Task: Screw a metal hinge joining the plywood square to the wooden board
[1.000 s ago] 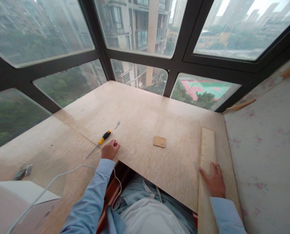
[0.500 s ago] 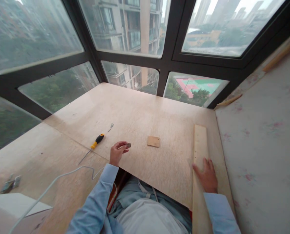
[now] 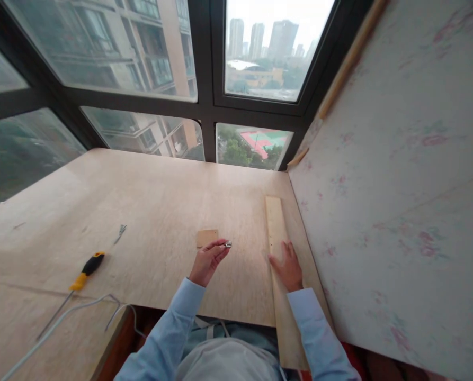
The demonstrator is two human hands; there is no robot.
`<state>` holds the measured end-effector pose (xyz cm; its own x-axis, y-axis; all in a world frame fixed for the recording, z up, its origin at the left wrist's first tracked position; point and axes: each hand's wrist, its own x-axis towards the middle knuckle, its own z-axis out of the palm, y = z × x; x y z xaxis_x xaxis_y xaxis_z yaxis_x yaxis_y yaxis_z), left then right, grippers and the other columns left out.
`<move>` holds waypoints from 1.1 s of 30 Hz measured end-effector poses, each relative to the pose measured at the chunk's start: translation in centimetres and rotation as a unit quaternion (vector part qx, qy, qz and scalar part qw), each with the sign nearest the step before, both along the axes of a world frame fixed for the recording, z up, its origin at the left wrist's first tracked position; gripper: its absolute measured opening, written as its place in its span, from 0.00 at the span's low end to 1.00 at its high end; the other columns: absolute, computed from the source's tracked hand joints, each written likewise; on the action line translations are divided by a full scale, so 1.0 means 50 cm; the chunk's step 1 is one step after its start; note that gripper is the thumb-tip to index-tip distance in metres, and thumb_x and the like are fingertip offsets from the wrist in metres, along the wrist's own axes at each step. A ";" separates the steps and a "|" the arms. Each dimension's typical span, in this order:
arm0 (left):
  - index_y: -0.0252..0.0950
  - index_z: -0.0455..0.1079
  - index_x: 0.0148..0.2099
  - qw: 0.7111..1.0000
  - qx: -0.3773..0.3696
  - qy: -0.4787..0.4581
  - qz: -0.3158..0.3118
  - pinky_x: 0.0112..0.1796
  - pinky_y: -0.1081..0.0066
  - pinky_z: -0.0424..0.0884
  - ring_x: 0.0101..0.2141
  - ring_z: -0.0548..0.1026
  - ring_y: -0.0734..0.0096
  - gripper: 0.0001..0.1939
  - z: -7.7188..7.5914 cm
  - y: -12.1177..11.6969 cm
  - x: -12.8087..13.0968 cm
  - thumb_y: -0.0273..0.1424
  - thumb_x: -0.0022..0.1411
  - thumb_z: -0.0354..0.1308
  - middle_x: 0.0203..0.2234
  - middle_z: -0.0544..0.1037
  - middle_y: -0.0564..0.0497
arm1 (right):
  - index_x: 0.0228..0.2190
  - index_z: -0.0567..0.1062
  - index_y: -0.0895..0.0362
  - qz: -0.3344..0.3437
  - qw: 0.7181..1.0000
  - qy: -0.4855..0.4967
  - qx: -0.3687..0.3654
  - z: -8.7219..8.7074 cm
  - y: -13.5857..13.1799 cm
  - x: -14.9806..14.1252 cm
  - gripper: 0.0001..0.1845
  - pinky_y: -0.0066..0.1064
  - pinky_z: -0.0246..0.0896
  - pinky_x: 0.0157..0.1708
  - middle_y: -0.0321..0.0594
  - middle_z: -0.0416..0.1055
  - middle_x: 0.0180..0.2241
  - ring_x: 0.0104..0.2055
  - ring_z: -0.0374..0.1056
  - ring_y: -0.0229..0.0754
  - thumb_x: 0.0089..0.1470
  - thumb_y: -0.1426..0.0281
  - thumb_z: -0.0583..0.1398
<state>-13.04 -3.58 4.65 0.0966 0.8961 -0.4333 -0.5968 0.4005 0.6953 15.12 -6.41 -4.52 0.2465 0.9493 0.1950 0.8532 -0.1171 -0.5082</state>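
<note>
Between the thumb and fingertips of my left hand [image 3: 208, 263] is a small shiny metal piece [image 3: 228, 244]; its exact kind is too small to make out. It is held above the table, just right of a thin brown rectangular wooden piece [image 3: 206, 237], which my fingers partly overlap in view. My right hand [image 3: 288, 267] grips a long pale wooden board [image 3: 275, 217], thumb at its left edge and fingers over the top. Small dark holes mark the board's left side. Its near end reaches past the table edge beside my lap.
A yellow-and-black screwdriver [image 3: 88, 270] lies at left, with several screws [image 3: 120, 233] beyond it. A white cable [image 3: 57, 320] crosses the near left of the wooden tabletop [image 3: 152, 196]. A papered wall [image 3: 363, 222] borders the right side; framed windows [image 3: 208, 114] stand behind.
My view has turned right. My left hand has carried the metal piece rightward, past the brown rectangular piece and closer to the board. My right hand stays on the board.
</note>
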 end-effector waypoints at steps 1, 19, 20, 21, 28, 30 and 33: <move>0.30 0.77 0.36 1.000 0.005 -0.004 -0.008 0.46 0.69 0.75 0.38 0.79 0.68 0.12 0.001 0.002 0.016 0.23 0.45 0.69 0.35 0.82 0.44 | 0.59 0.60 0.64 0.001 1.000 0.003 -0.002 0.000 0.000 0.000 0.45 0.50 0.50 0.61 0.60 0.52 0.64 0.66 0.50 0.59 0.54 0.43 0.50; 0.30 0.75 0.38 0.989 0.016 0.067 -0.135 0.31 0.72 0.76 0.28 0.79 0.69 0.18 -0.045 -0.008 0.130 0.36 0.48 0.71 0.32 0.81 0.42 | 0.61 0.58 0.59 0.008 0.999 0.036 -0.007 -0.006 -0.024 -0.019 0.39 0.54 0.50 0.62 0.55 0.49 0.66 0.68 0.46 0.60 0.54 0.54 0.58; 0.30 0.75 0.39 0.988 0.017 0.068 -0.137 0.31 0.71 0.76 0.29 0.80 0.68 0.19 -0.049 -0.007 0.134 0.37 0.48 0.71 0.33 0.81 0.41 | 0.61 0.58 0.60 0.010 0.999 0.038 -0.007 -0.007 -0.028 -0.020 0.39 0.55 0.50 0.62 0.55 0.49 0.66 0.68 0.46 0.60 0.54 0.54 0.58; 0.30 0.74 0.41 0.988 0.019 0.070 -0.139 0.32 0.71 0.76 0.29 0.80 0.67 0.20 -0.052 -0.005 0.138 0.37 0.48 0.71 0.35 0.81 0.40 | 0.62 0.58 0.60 0.012 0.999 0.040 -0.006 -0.008 -0.032 -0.020 0.39 0.56 0.50 0.62 0.55 0.49 0.66 0.68 0.45 0.61 0.54 0.54 0.58; 0.32 0.71 0.49 0.986 0.056 0.072 -0.138 0.34 0.67 0.76 0.34 0.81 0.61 0.27 -0.065 0.000 0.172 0.40 0.50 0.69 0.42 0.80 0.36 | 0.60 0.61 0.57 0.041 0.997 0.060 0.008 0.009 -0.051 -0.019 0.38 0.60 0.49 0.62 0.53 0.52 0.65 0.67 0.46 0.62 0.52 0.56 0.61; 0.31 0.72 0.48 0.986 0.066 0.062 -0.143 0.35 0.68 0.75 0.36 0.81 0.61 0.27 -0.070 -0.003 0.181 0.41 0.49 0.70 0.43 0.80 0.36 | 0.60 0.63 0.57 0.046 0.997 0.068 0.018 0.030 -0.056 -0.024 0.37 0.59 0.48 0.62 0.53 0.52 0.65 0.67 0.47 0.60 0.52 0.56 0.61; 0.31 0.74 0.47 0.985 0.075 0.035 -0.150 0.36 0.68 0.75 0.36 0.80 0.62 0.27 -0.082 -0.011 0.192 0.43 0.48 0.70 0.43 0.80 0.37 | 0.60 0.63 0.58 0.073 0.990 0.106 0.052 0.073 -0.060 -0.040 0.34 0.54 0.49 0.63 0.53 0.55 0.64 0.66 0.51 0.55 0.56 0.56 0.59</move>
